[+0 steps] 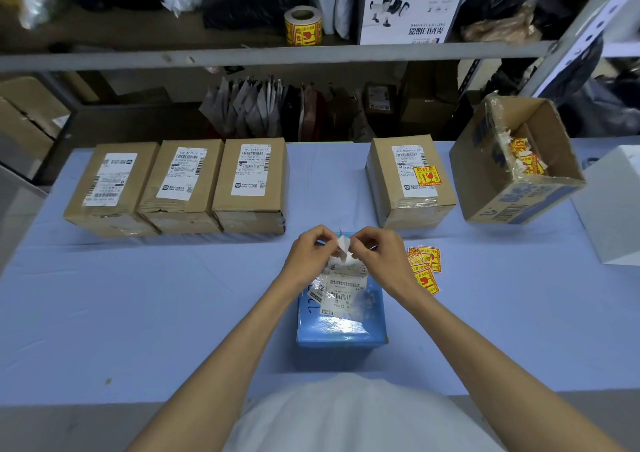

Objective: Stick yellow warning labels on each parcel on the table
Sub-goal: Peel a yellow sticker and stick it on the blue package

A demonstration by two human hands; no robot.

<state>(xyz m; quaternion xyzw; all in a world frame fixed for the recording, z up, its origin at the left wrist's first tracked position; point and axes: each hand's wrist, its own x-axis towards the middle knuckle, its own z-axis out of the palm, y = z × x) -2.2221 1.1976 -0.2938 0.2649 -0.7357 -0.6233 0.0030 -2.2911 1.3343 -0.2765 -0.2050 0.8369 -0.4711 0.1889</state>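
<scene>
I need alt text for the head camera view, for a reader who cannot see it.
The left hand and the right hand pinch a small white paper piece above a blue parcel on the table. Loose yellow labels lie beside the right hand. Behind, three brown parcels have no yellow label; a fourth parcel has one.

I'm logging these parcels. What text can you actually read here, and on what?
"条码扫描器" and "BARCODE SCANNER", upside down: white box on the shelf.
"易碎品", upside down: yellow label on the rightmost brown parcel.
"530 W172-00 001": shipping label on the second brown parcel from the left.
All other print: too small or blurred.
</scene>
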